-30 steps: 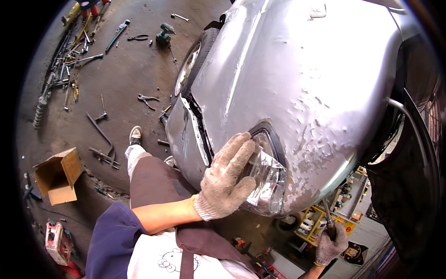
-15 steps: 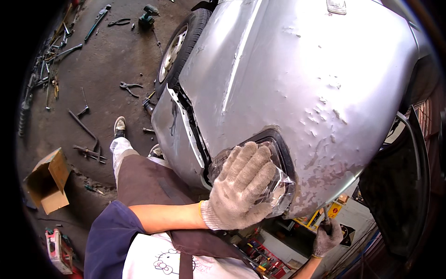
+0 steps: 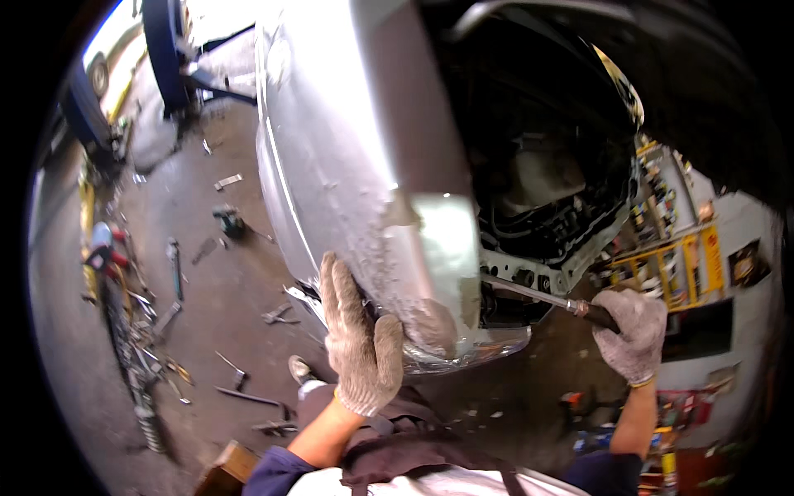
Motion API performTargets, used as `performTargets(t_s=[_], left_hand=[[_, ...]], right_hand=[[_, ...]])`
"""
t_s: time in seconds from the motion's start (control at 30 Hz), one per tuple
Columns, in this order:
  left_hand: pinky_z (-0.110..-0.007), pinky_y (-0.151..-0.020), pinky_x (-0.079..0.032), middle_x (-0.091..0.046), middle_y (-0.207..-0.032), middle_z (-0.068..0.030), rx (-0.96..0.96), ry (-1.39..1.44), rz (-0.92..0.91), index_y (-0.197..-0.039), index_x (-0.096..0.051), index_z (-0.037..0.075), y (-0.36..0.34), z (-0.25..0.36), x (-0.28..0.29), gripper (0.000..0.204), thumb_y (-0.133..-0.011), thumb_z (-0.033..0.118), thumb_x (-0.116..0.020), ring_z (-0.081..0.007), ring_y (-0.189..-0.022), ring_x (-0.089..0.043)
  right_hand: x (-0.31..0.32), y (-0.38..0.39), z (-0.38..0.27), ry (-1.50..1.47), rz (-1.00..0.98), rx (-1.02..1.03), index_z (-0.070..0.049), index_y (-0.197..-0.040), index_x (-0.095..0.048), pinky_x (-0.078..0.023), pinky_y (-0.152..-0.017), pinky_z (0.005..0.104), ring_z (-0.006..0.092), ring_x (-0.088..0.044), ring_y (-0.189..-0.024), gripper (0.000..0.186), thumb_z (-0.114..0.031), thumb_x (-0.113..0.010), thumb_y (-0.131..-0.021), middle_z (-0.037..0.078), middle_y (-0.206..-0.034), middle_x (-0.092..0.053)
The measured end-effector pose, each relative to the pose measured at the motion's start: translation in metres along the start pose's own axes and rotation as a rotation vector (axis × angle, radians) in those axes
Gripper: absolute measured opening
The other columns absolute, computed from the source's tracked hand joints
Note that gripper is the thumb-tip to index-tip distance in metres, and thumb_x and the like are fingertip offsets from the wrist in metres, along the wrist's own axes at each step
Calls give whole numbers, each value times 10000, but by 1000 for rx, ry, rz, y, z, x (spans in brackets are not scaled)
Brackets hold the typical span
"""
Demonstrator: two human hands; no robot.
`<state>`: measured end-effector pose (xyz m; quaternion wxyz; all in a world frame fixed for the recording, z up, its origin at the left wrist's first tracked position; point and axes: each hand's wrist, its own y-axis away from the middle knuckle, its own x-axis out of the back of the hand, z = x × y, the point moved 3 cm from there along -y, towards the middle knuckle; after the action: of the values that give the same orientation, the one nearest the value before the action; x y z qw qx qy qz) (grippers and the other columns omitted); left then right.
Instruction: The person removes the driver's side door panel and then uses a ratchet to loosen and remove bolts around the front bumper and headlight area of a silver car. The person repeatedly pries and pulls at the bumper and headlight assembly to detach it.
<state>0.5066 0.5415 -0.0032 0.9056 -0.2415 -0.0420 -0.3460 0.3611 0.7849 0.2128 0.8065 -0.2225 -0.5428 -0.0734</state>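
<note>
My left hand (image 3: 357,343), in a knitted work glove, lies with fingers stretched out against the silver car fender (image 3: 327,198), beside its front corner. It holds nothing. Bumps and flaking paint mark the panel just past the fingertips. My right hand (image 3: 633,335), also gloved, is closed around the dark handle of a long metal bar tool (image 3: 542,295). The shaft points left into the space by the headlight opening; its tip is hidden behind the car body. Clear plastic film (image 3: 496,339) covers the lamp area at the front corner.
The engine bay (image 3: 546,182) gapes on the right under the raised hood. A drill (image 3: 229,221), pliers (image 3: 279,314) and several other hand tools lie on the floor at left. A cardboard box (image 3: 227,469) stands at lower left. A yellow rack (image 3: 682,264) is at right.
The view has swung toward the car's front and engine bay. My left hand has gone from the film-covered headlight to the fender. My right hand still grips the bar, now seen more fully.
</note>
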Motion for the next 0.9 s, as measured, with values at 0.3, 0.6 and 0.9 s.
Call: performTargets(t_s=[0.3,0.6,0.9], left_hand=[[-414,-1234,-333,-380,-1670,-241,209,64,62,-1665,-261,-25,6,26,-3,692,-1133,399,-392,-336,-1501,-442],[-481,-1321,-201,-376,-1676,-243,-64,217,414,-1626,-300,-79,-89,40,43,719,-1161,470,-319,-369,-1585,-317],[-361,-1154,-423,-540,-1527,-105,83,466,145,-1648,-349,24,-90,39,-12,647,-1148,421,-456,-182,-1338,-539]], right_hand=[[-1,16,9,-148,15,30,-85,-940,-684,-423,-479,411,237,-585,-557,382,-112,-828,-587,56,-680,-536],[-5,19,21,-155,22,110,-33,-944,-681,-415,-405,359,182,-585,-526,218,-190,-742,-806,44,-665,-527],[-9,21,22,-173,50,108,-23,-955,-681,-412,-408,343,166,-558,-540,248,-198,-737,-788,42,-691,-519]])
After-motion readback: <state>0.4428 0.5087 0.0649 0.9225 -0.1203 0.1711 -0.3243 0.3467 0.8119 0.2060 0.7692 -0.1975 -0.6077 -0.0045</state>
